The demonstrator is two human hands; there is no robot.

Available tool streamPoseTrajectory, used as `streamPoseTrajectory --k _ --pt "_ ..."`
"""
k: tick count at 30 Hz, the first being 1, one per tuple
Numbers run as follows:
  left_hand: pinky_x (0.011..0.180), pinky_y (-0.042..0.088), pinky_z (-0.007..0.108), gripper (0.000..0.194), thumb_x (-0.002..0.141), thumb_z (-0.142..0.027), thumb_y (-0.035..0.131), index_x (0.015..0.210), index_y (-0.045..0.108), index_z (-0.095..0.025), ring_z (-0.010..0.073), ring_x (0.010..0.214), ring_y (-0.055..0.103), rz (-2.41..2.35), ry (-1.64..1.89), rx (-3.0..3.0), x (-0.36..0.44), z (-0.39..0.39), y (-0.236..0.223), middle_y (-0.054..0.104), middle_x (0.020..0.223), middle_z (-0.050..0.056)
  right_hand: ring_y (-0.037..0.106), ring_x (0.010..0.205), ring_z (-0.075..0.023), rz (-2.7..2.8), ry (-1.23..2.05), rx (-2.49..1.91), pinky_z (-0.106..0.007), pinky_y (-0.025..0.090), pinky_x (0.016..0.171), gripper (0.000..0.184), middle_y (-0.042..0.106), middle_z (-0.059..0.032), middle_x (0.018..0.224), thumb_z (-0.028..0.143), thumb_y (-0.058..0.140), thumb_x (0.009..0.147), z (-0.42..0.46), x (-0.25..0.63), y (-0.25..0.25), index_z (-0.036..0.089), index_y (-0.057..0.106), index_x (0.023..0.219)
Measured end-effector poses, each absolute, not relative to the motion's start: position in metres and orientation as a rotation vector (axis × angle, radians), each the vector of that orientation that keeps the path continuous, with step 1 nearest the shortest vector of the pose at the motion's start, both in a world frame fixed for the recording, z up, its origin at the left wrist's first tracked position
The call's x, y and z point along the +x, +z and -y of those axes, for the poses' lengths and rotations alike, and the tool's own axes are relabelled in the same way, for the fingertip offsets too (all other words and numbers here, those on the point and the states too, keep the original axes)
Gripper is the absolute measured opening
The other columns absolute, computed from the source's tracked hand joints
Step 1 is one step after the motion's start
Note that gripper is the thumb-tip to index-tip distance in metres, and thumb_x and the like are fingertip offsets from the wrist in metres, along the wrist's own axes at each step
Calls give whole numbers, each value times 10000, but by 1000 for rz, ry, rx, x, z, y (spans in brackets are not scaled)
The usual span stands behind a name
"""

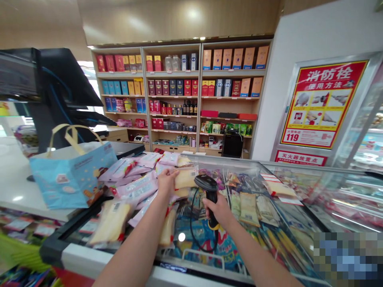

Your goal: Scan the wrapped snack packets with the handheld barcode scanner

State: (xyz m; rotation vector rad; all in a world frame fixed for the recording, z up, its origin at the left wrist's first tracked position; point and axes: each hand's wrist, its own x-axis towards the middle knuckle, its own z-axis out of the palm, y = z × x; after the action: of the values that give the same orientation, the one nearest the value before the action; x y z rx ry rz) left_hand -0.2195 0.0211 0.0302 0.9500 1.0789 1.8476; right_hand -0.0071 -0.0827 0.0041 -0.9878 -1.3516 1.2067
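My left hand [166, 182] pinches the left end of a pale yellow wrapped bread packet [186, 178], whose barcode label faces up near its right end. Closed round the handle of a black barcode scanner [206, 183] is my right hand [220, 210]. The scanner's head points left toward the packet, a short gap apart. Its black cable [191, 223] loops down over the glass. Several pink-and-white packets [140, 185] lie heaped left of my left hand. Another yellow bread packet [112, 221] rests at the near left of the freezer top.
Beneath the glass of the chest freezer [98, 259] are ice-cream packs [248, 207]. A blue tote bag [73, 171] stands on the white counter [18, 179] by a black till screen [66, 75]. More packets [279, 189] lie at right. Stocked shelves [172, 73] line the back wall.
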Motion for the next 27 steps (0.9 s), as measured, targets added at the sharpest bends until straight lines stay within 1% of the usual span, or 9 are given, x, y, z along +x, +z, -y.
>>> streamPoseTrajectory --k 4,10,12,17,21,25,27 --pt "617 488 285 547 316 -362 886 717 569 -168 161 594 616 -1044 1834 954 -218 -20 29 600 586 -39 535 391 -143 1352 1233 -976 -274 461 421 324 553 77 522 396 668 705 82 -8 1 216 480 898" --pt "635 515 302 526 332 -363 889 722 597 -166 196 650 654 -1001 1799 960 -219 -19 28 627 593 -22 526 387 -139 1353 1254 -977 -278 464 420 298 551 77 516 386 661 702 81 -7 0 222 479 871" --pt "631 512 297 512 345 -358 884 730 609 -164 191 649 651 -1031 1808 956 -218 -21 27 633 600 -18 519 379 -139 1332 1249 -995 -279 461 414 294 544 76 501 389 665 692 82 -8 2 227 469 840" --pt "586 484 269 441 352 -306 854 687 608 -158 139 566 589 -1090 1822 957 -196 -31 32 639 600 -12 505 371 -134 1189 1207 -1122 -268 450 392 289 511 80 474 372 662 666 78 -4 12 232 439 785" --pt "568 478 270 409 360 -298 845 663 612 -152 125 527 562 -1064 1700 993 -144 -38 44 615 560 -19 527 381 -145 1119 1060 -1224 -268 458 401 284 510 88 484 338 657 681 74 24 15 237 441 837" --pt "566 493 296 418 354 -312 867 596 559 -164 150 521 583 -950 1595 946 -61 -40 52 559 490 -37 545 393 -167 1043 890 -1258 -287 470 419 272 522 72 501 361 640 713 77 75 7 242 441 857" --pt "574 502 303 415 374 -315 870 561 529 -169 163 534 600 -890 1554 918 -13 -41 51 535 469 -38 567 417 -182 1025 786 -1281 -299 484 437 252 532 57 511 385 613 741 81 105 2 238 458 875"
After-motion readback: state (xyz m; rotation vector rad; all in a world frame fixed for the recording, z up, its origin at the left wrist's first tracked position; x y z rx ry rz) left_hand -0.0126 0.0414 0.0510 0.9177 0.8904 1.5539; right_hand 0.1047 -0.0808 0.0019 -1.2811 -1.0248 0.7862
